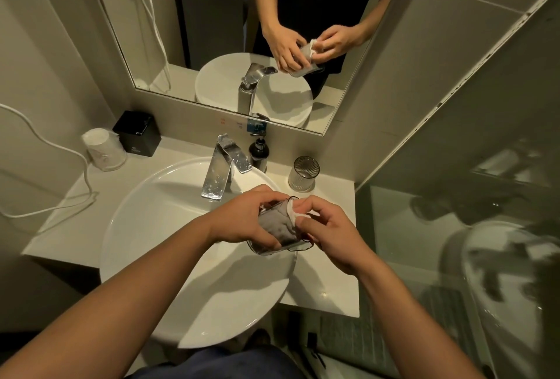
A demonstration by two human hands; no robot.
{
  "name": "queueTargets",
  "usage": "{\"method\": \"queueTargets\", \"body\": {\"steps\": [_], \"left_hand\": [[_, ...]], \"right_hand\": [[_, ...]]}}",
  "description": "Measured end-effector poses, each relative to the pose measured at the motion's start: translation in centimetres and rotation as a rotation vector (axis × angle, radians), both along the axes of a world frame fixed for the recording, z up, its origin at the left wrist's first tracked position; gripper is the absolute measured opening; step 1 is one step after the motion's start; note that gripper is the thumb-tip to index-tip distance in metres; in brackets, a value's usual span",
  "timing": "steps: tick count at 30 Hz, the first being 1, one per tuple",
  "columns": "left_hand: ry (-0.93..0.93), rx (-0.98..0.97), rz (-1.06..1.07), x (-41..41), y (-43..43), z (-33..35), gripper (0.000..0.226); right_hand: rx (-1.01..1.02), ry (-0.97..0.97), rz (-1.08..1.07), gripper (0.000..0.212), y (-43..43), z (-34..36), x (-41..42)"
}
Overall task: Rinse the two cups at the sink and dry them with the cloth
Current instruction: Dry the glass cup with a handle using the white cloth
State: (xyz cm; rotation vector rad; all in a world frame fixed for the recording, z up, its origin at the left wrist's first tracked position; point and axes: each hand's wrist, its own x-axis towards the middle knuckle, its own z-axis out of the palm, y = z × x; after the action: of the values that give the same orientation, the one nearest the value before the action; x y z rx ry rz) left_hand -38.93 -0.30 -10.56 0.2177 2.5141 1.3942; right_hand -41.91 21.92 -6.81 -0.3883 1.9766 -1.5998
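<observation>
**Clear glass cup [274, 234] and white cloth [291, 210] held above the basin's right rim**

The smooth-walled, thick-based glass cup is tilted, with its mouth away from the person and its base towards them. It hangs in the air over the right rim of the round white sink [136, 227], touching neither the sink nor the worktop [327, 287]. The left hand [245, 218] grips it, fingers and thumb curled round the wall and covering most of its left side. The right hand [327, 227] pinches a crumpled fold of cloth at the cup's mouth. The rest of the cloth is stuffed inside and shows grey and wrinkled through the glass.

The second cup [304, 174], ribbed with fine vertical flutes, stands upright near the back right corner of the pale, glossy worktop. Just to its left is a dark pump bottle [259, 152].

A squared chrome tap [219, 166], speckled with droplets, rises at the back of the sink and reaches out over the bowl.

At the back left corner sit a matt black box [138, 133] and a stack of cups in clear wrapping [103, 148], with a white cable [69, 151] trailing beside them.

The mirror [212, 30] repeats the hands, the cup and the tap. The sink's drain is hidden behind the forearms. The small wall label under the mirror is too small to read.
</observation>
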Motion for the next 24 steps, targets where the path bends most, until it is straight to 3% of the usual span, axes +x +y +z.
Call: {"method": "queueTargets", "body": {"steps": [3,9,13,18,21,24], "left_hand": [[-0.023,0.053,0.023,0.0,0.0,0.1,0.086],[-0.104,0.268,0.116,0.2,-0.3,0.0,0.072],[-0.122,0.33,0.12,0.1,-0.4,-0.3,0.062],[-0.188,0.453,0.098,0.0,-0.6,-0.7,0.057],[-0.181,0.447,0.118,-0.1,-0.5,-1.3,0.054],[-0.098,0.302,0.119,-0.2,-0.2,-1.7,0.055]], "right_hand": [[-0.029,0.071,-0.01,0.005,0.1,-0.1,0.0],[-0.164,-0.119,-0.051,0.019,0.5,0.0,0.0],[-0.218,-0.163,-0.07,0.011,0.5,0.2,0.2],[-0.259,-0.185,-0.03,0.026,0.9,0.1,0.5],[-0.282,-0.199,-0.03,0.03,1.1,-0.5,0.6],[-0.309,-0.227,-0.081,0.027,1.3,-1.0,0.8]]}}
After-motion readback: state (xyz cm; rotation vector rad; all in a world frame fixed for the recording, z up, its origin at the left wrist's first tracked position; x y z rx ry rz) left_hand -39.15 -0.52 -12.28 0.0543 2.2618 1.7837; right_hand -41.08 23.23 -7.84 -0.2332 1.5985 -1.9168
